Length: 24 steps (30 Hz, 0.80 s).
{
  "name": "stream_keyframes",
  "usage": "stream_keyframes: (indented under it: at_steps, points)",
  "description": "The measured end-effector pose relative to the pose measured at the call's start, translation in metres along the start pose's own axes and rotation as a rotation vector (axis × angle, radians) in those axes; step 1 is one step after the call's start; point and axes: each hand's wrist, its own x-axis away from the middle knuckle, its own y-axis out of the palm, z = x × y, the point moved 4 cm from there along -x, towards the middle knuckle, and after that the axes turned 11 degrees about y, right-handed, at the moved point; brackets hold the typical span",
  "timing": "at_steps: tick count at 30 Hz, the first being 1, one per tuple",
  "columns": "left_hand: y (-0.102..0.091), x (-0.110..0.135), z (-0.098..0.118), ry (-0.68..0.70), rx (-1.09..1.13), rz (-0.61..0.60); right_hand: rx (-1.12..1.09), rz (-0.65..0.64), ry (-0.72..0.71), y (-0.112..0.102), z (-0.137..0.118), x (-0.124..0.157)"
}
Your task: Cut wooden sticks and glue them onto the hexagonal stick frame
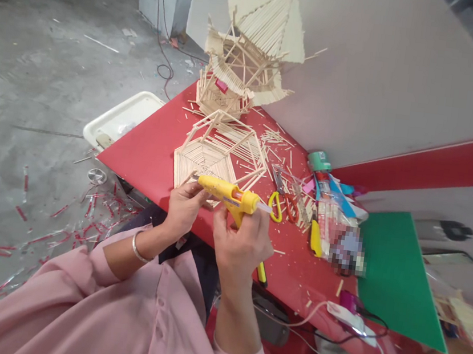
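My right hand [240, 242] is wrapped round the handle of a yellow glue gun [228, 194], whose nozzle points left. Just at that nozzle, my left hand [184, 205] pinches a thin wooden stick, its fingers closed. Both hands hover at the near edge of a red table [149, 152]. Right behind them lies a flat hexagonal panel of wooden sticks [215, 154]. Farther back stands a tall stick-built model house [247, 52] with sloped roofs.
Yellow-handled scissors [279, 202], a green tape roll [319, 161], packets of sticks [330, 217] and loose sticks lie to the right. A green sheet [397, 274] and a white power strip [348, 317] sit farther right. A white tray [118, 119] and red scraps lie on the floor at left.
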Motion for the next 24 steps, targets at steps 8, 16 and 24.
stream_keyframes:
  at_steps: [8, 16, 24]
  points:
    - [0.002, 0.0, 0.004, -0.015, -0.036, 0.009, 0.031, 0.009, 0.062, -0.009, 0.018, 0.003]
    - [0.001, 0.001, 0.005, -0.011, -0.027, 0.004, 0.101, 0.059, 0.186, -0.03, 0.054, 0.013]
    - [0.001, -0.001, 0.008, 0.0, -0.05, 0.027, 0.159, 0.094, 0.174, -0.026, 0.06, 0.017]
